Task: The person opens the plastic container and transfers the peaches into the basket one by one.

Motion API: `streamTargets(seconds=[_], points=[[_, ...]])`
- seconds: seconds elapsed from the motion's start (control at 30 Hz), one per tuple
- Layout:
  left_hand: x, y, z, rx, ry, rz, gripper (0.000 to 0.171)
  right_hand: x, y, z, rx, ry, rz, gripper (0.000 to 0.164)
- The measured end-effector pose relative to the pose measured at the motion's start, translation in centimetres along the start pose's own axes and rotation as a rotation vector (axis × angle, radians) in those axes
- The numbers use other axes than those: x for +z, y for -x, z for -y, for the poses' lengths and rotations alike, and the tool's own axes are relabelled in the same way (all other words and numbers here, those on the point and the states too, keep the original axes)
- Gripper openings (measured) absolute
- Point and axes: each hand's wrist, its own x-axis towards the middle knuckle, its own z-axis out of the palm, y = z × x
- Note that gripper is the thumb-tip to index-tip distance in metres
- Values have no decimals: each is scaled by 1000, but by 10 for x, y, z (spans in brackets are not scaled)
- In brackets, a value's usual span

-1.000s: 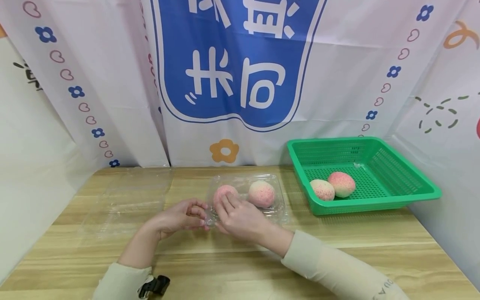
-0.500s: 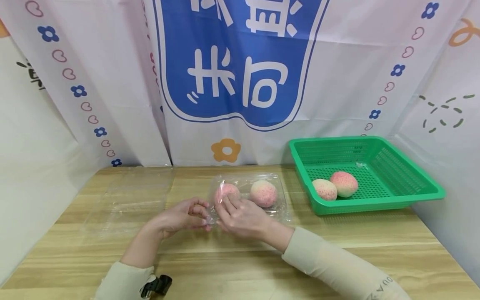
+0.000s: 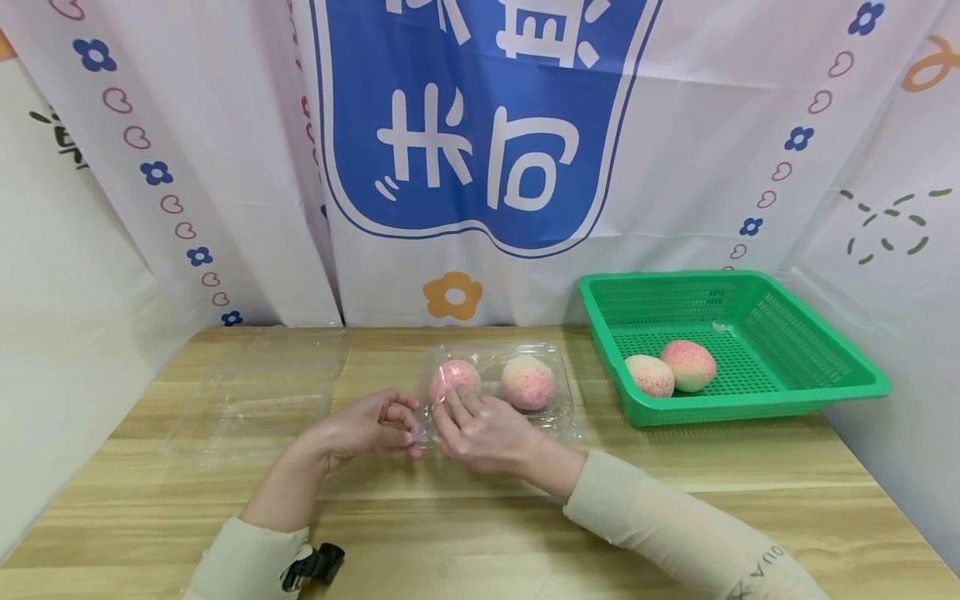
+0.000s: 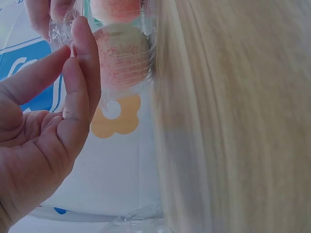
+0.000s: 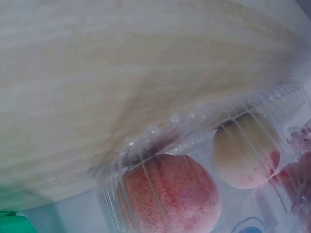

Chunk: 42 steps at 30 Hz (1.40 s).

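Centre of the head view, and both hands are working the same spot: the left hand is pinching the near left corner of a clear plastic container, thumb and fingertips coming together on the crinkled edge, while the right hand is gripping the front rim just beside it, its bent fingers covering the lower part of a pink ball. That ball is sitting in the left half of the container, and a pink-and-cream ball is sitting to its right, the two lying apart under shiny plastic. Over in the left wrist view, the pinch is showing at upper left, with speckled balls lining up behind clear ridges at top centre. The right wrist view is giving us two balls through the ribbed wall, at bottom centre and lower right, the fingers at the right edge blurring. At the right of the head view, a green basket is holding a speckled cream ball and a pinker ball, side by side near its left end. At the left, clear plastic packaging is lying on the wooden table, and a printed cloth is hanging across the back.
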Motion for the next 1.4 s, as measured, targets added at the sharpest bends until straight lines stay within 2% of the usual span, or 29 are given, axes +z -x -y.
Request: streamTargets(seconds=[0.13,0.37,0.57,0.83,1.0,1.17,1.4], points=[[0,0,0,-4,-21,-7,48,0,-1,0,10,-6,-3,38],[2,2,-2,29,-118,10,52,2,-5,0,49,-40,9,35],[1,4,-3,-3,-112,-2,53,-2,-5,1,95,-65,31,34],[3,3,-1,-5,-95,3,52,-16,0,-4,185,-206,180,48],[3,2,-1,-10,-91,5,51,-28,16,-17,249,-320,224,57],[4,2,-1,-10,-94,5,50,-44,43,-35,379,-415,276,71],[2,2,-1,1,-107,20,49,-65,77,-48,636,-653,376,97]])
